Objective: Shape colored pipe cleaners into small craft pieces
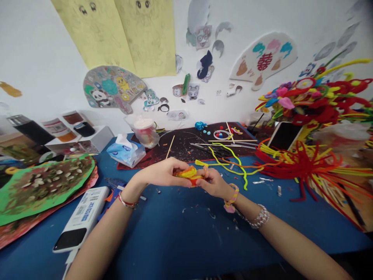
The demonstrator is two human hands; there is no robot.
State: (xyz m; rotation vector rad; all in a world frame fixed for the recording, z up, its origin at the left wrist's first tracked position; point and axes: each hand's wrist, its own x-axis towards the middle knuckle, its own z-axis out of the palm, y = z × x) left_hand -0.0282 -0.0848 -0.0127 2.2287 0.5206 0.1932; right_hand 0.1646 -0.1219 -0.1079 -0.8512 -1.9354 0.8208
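Observation:
A small bundle of yellow and orange pipe cleaners (186, 174) is held up over the middle of the blue table. My left hand (162, 173) is closed round its left side, thumb below and fingers over the top. From the right, my right hand (215, 182) pinches the bundle's other end between thumb and fingers. The fingers hide part of its shape. Just beyond my right hand lie loose yellow-green pipe cleaners (239, 161) and an orange one. Scissors (214, 149) rest on the dark mat behind them.
On the right are a spread of red pipe cleaners (305, 169), a propped phone (284, 136) and a pipe-cleaner bouquet (309, 97). A tissue pack (126, 151) and white power bank (83, 217) lie on the left, near a green sheet (81, 171). The dark mat (186, 149) reaches the wall.

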